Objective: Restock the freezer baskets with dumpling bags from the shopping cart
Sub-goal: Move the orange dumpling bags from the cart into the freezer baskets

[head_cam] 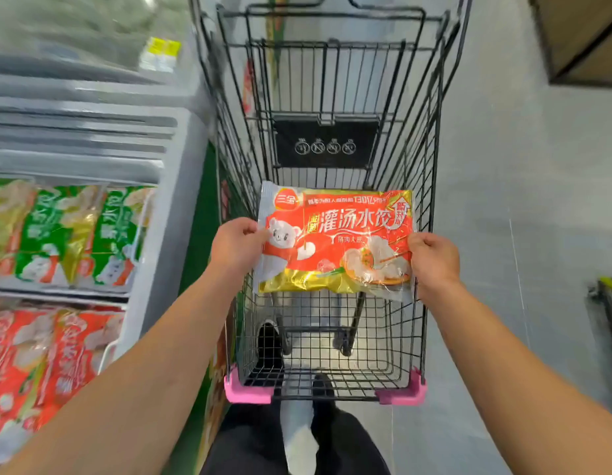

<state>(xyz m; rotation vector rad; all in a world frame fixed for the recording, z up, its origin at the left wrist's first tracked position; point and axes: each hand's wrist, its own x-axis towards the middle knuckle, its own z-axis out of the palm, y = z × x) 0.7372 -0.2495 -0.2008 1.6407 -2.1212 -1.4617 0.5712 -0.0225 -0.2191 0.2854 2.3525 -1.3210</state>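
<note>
Over the cart (431,207) we grip one dumpling bag (335,240), left hand (236,246) and right hand (433,260) pinching its side edges; freezer baskets (126,296) at left look well stocked, cart otherwise bare.

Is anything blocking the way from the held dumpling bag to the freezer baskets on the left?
Only the cart's left wire wall stands between. Both hands hold the red dumpling bag near rim height; the freezer baskets look uncovered.

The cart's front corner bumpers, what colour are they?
Pink, on the corner bumpers, clearest in the head view.
</note>
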